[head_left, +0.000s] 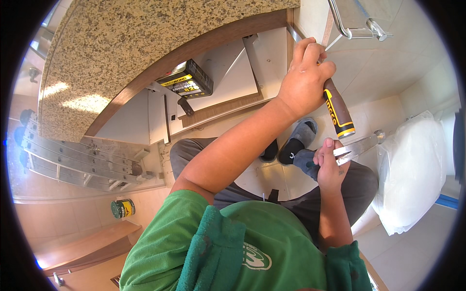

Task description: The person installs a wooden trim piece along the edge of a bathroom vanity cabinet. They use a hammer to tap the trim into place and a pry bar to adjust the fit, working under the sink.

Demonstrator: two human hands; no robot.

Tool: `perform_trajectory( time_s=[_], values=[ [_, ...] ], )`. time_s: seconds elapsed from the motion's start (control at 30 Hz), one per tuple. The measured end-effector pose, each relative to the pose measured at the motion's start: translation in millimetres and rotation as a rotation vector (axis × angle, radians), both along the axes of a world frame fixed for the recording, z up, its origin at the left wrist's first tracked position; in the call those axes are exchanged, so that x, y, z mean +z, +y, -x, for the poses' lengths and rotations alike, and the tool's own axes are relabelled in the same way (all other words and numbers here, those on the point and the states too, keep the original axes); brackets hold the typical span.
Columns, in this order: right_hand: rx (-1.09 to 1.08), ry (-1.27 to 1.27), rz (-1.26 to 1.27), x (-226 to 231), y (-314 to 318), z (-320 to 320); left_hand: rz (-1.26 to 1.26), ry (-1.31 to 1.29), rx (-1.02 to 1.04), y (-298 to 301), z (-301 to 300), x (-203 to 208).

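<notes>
My left hand (pixel 307 77) is closed around the brown handle of a chisel (pixel 341 109), which has a black and yellow label and a yellow band at its end. Its metal blade runs up past my fingers to the wooden edge (pixel 290 41) of the cabinet's side. Lower down, my right hand (pixel 331 167) grips a metal tool, apparently a hammer (pixel 358 148), with a bright shaft and a rounded metal end. That end lies just below and right of the chisel handle, apart from it. The grip inside my right fist is mostly hidden.
Above the cabinet hangs a speckled granite counter (pixel 145 39). Inside stand a black and yellow can (pixel 191 80) and loose boards (pixel 238 72). A chrome rail (pixel 361 33) is at upper right, a white plastic bag (pixel 410 169) right, a ladder (pixel 82 160) and a green tin (pixel 123 208) left.
</notes>
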State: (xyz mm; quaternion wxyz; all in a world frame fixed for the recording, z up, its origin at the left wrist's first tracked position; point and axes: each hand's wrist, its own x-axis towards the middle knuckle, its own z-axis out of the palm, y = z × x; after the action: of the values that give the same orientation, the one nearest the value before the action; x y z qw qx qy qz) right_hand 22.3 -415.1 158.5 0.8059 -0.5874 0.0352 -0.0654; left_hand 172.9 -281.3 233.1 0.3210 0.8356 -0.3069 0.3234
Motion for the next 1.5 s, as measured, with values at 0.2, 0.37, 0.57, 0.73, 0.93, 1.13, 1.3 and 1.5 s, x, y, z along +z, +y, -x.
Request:
perform_trajectory(
  time_s=[0.2,0.37,0.57,0.73,0.93,1.13,1.3,1.5],
  values=[
    [-0.013,0.006,0.01,1.1,0.9,-0.2,-0.007,0.002,0.002,0.5,0.7,0.7],
    [-0.02,0.004,0.023,0.6,1.1,-0.4,-0.008,-0.005,0.004,0.4,0.3,0.4],
    [-0.019,0.009,-0.005,0.3,0.7,-0.1,0.008,-0.005,-0.001,-1.1,-0.9,-0.8],
    [-0.012,-0.007,0.01,-1.2,-0.3,-0.1,-0.004,-0.022,0.006,-0.3,-0.5,0.0],
    [0.009,-0.132,0.029,-6.6,-1.7,2.8,0.028,-0.024,-0.005,-0.5,-2.2,-0.8],
    [0.012,-0.263,0.12,-9.9,-3.8,11.3,0.04,-0.029,-0.016,0.2,-3.7,-1.1],
    [0.015,-0.203,0.158,-9.5,-1.6,13.6,0.032,-0.023,-0.018,1.6,-2.0,0.6],
    [0.01,-0.2,0.203,-21.0,1.3,10.9,0.02,-0.028,-0.011,1.6,-3.1,-0.3]
  ],
)
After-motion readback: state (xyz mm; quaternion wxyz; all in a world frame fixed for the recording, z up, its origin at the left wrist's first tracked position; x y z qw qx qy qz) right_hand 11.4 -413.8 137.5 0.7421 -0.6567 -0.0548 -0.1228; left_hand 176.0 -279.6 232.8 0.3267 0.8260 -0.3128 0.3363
